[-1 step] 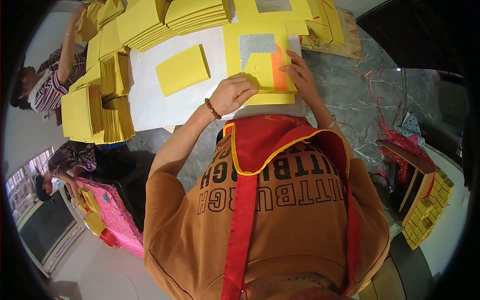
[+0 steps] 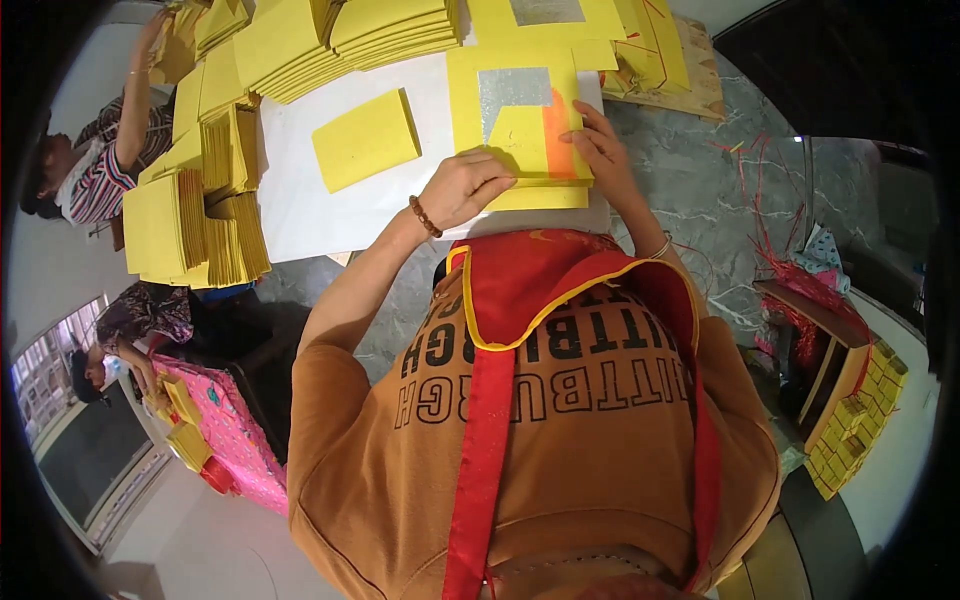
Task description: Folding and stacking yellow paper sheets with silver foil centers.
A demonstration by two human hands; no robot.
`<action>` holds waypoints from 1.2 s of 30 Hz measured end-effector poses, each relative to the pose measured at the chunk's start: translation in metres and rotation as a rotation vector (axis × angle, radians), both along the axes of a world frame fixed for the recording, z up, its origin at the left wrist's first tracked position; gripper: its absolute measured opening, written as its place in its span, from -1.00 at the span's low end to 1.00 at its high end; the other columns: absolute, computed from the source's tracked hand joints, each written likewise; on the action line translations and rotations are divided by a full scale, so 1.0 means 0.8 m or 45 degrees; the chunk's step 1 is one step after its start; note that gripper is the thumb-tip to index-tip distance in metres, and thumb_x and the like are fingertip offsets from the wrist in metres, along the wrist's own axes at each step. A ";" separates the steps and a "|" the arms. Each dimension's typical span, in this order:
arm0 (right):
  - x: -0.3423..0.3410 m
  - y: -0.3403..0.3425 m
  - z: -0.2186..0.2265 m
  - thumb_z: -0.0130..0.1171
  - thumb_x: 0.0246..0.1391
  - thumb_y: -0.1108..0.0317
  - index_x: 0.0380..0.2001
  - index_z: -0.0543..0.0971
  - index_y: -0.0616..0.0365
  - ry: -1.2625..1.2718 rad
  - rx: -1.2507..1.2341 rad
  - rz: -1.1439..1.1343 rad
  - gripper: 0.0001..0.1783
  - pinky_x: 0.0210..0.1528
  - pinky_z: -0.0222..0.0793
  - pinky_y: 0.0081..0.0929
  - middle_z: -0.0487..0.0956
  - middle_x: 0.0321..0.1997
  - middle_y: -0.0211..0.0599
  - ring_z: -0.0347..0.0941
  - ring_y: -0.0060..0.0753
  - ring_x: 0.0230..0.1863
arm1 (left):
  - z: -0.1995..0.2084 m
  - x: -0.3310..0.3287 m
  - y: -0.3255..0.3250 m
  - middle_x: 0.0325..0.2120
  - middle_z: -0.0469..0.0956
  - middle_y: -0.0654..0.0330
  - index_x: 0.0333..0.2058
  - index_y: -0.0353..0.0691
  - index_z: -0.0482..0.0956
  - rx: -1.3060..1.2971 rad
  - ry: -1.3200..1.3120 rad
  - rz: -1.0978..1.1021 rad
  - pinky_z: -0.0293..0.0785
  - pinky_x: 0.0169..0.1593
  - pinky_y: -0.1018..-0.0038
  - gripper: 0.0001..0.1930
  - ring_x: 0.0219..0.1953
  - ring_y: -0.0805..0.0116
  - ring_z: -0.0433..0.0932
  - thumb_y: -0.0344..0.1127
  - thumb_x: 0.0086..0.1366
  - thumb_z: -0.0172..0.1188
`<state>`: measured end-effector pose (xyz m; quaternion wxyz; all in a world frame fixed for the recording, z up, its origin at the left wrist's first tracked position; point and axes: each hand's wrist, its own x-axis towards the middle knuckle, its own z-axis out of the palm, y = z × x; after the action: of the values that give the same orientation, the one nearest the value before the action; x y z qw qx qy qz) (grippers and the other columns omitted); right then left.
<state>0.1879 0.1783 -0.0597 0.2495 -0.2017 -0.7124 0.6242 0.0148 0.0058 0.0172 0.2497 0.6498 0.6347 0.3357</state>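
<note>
- Head view: we look down over our orange shirt and red apron at a white worktop (image 2: 300, 215) heaped with yellow paper.
- Our left hand (image 2: 468, 186), a bead bracelet (image 2: 425, 216) at the wrist, is curled knuckles-down on the near edge of a yellow sheet (image 2: 520, 135); fingers bent and pressing, not closed around anything we can make out.
- Our right hand (image 2: 600, 150) lies with fingers spread on the sheet's right side, fingertips at its orange stripe (image 2: 556, 130); it presses flat, gripping nothing.
- The sheet, with a silver foil square (image 2: 512, 88), tops a thin pile at the worktop's near right edge.
- A loose yellow pad (image 2: 366, 139) lies mid-worktop, apart from both hands.
- Tall yellow stacks (image 2: 195, 215) line the left edge; more fan along the far edge.
- Another person in a striped shirt (image 2: 95, 185) works at the far left.
</note>
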 end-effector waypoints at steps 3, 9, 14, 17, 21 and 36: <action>0.000 -0.001 0.001 -0.02 0.09 0.32 -0.32 0.59 0.21 -0.018 -0.005 -0.011 -0.75 0.15 0.06 -0.50 0.21 0.19 -0.28 0.10 -0.40 0.21 | -0.002 -0.001 0.000 -0.56 0.47 0.07 -0.47 -0.34 0.50 -0.097 -0.119 0.062 0.38 -0.38 0.39 -0.85 -0.47 0.17 0.45 -0.35 0.14 0.08; -0.001 -0.002 -0.001 -0.03 0.10 0.33 -0.32 0.59 0.21 -0.003 0.027 -0.022 -0.75 0.15 0.04 -0.50 0.21 0.20 -0.31 0.08 -0.41 0.22 | -0.003 -0.002 0.001 -0.60 0.47 0.08 -0.47 -0.35 0.51 -0.195 -0.222 0.132 0.37 -0.44 0.43 -0.85 -0.55 0.23 0.44 -0.35 0.11 0.09; 0.004 0.003 -0.001 -0.20 0.19 0.27 -0.29 0.59 0.21 0.023 -0.143 0.048 -0.64 0.19 -0.02 -0.51 0.17 0.23 -0.32 0.05 -0.42 0.24 | -0.005 -0.006 0.002 -0.66 0.43 0.28 -0.44 -0.36 0.53 -0.303 -0.335 0.210 0.26 -0.52 0.61 -0.84 -0.59 0.62 0.31 -0.35 0.14 0.11; 0.003 0.003 0.005 -0.26 0.21 0.27 -0.26 0.57 0.26 0.028 -0.180 0.056 -0.59 0.21 -0.05 -0.51 0.16 0.24 -0.30 0.01 -0.41 0.26 | -0.009 -0.007 0.002 -0.65 0.44 0.31 -0.43 -0.36 0.53 -0.365 -0.451 0.237 0.26 -0.51 0.63 -0.84 -0.59 0.65 0.31 -0.36 0.14 0.10; 0.006 0.008 0.004 -0.26 0.21 0.25 -0.20 0.53 0.30 0.013 -0.136 0.099 -0.59 0.23 -0.08 -0.49 0.13 0.27 -0.30 -0.03 -0.40 0.29 | -0.010 -0.009 0.002 -0.65 0.43 0.28 -0.44 -0.36 0.54 -0.403 -0.541 0.263 0.29 -0.48 0.61 -0.84 -0.56 0.60 0.33 -0.36 0.13 0.11; 0.016 0.013 0.027 0.29 -0.26 0.30 -0.05 0.47 0.03 -0.232 0.155 0.375 -0.44 0.30 -0.20 -0.33 -0.09 0.36 -0.33 -0.24 -0.29 0.37 | -0.010 -0.022 0.003 -0.54 0.50 0.32 -0.35 -0.34 0.55 -0.517 -0.679 0.150 0.33 -0.37 0.64 -0.81 -0.47 0.62 0.37 -0.32 0.20 0.12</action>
<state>0.2009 0.1884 -0.0379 0.1016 -0.1353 -0.7904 0.5887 -0.0026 0.0082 0.0094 0.5114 0.4383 0.6374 0.3744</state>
